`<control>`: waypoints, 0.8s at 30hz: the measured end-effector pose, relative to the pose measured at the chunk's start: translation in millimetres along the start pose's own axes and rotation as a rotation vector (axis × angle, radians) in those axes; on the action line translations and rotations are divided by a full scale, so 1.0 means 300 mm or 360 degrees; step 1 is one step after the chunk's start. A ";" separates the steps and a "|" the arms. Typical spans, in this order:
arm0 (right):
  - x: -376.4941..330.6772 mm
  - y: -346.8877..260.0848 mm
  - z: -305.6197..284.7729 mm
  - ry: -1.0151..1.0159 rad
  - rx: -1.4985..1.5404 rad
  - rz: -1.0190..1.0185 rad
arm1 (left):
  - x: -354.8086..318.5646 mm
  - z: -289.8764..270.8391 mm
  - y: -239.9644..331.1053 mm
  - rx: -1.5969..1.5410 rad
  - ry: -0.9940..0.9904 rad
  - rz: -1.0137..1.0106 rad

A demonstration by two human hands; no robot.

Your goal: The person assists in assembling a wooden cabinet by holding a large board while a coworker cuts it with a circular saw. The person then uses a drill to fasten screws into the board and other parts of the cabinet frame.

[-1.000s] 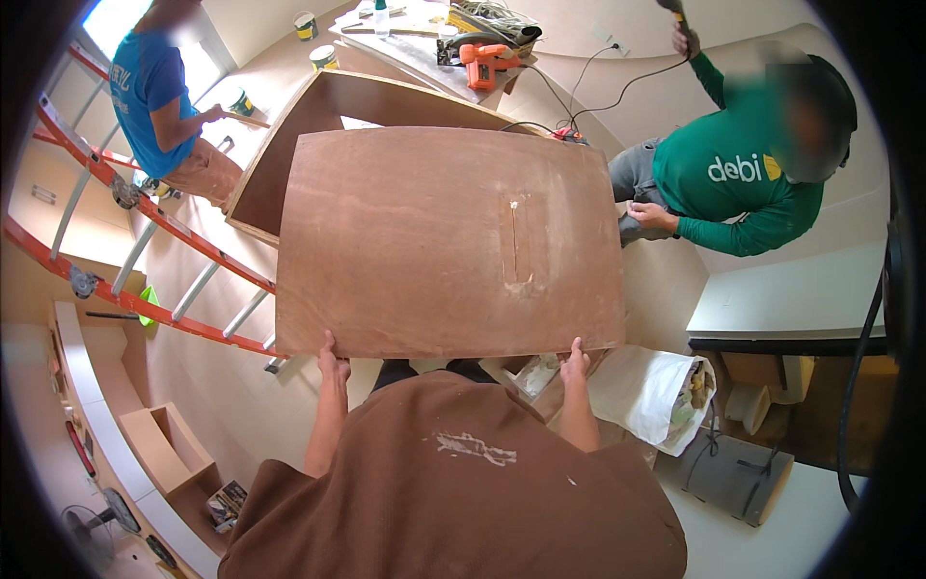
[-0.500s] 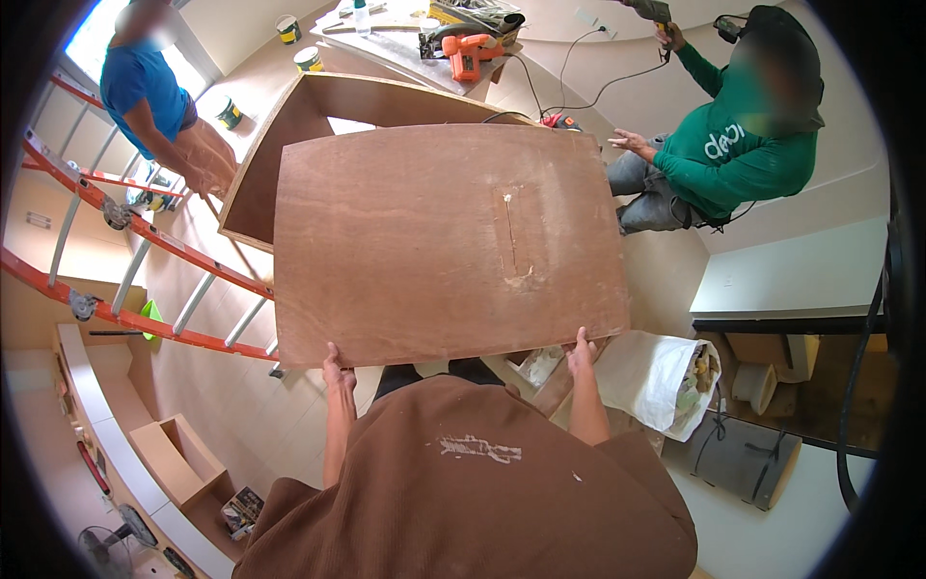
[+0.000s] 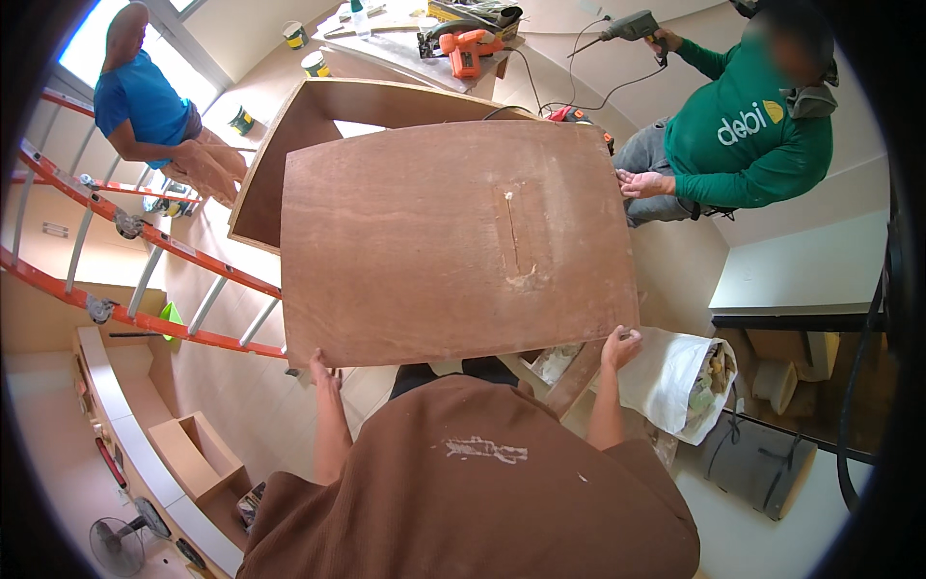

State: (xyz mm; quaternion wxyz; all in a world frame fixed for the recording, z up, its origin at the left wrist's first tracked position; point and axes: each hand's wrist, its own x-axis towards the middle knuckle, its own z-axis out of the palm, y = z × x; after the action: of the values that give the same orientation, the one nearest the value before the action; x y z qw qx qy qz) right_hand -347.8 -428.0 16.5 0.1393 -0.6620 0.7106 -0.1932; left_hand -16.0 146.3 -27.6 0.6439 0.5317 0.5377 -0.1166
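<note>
Down at the near edge of the plywood panel [image 3: 453,241], both hands are on the job: the left hand [image 3: 321,370] hooks its fingers under the near-left corner, and the right hand [image 3: 620,345] clamps the near-right corner, thumb on top. Big reddish-brown sheet, held flat out in front of the chest, with a pale scraped groove running down its middle. Beyond its far edge sits an open wooden cabinet carcass [image 3: 318,125], partly covered by the panel. On the right, a person in a green sweatshirt [image 3: 748,135] crouches, one open palm [image 3: 641,181] just beside the panel's right edge, the other hand up with a power drill [image 3: 632,27]. Far left, a person in a blue shirt [image 3: 145,101] stands by an orange ladder [image 3: 145,241]. Below right, a white sack [image 3: 675,381] full of scraps lies near the right hand.
</note>
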 end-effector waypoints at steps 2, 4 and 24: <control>0.068 -0.009 -0.012 0.0049 -0.0066 -0.0102 | 0.026 -0.020 0.026 -0.0022 0.0088 0.0059; 0.140 -0.017 -0.025 0.0002 -0.0155 -0.0101 | -0.012 -0.019 0.062 -0.0097 0.0197 0.0058; 0.181 0.059 -0.061 -0.0707 0.0083 0.0050 | 0.141 -0.121 0.163 -0.0167 -0.0645 0.0138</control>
State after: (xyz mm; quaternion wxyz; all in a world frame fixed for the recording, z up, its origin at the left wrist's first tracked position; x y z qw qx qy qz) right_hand -376.4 -479.3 27.8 0.3123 -0.6735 0.6674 -0.0588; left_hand 15.2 213.5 -29.5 0.7701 0.4858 0.3791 -0.1651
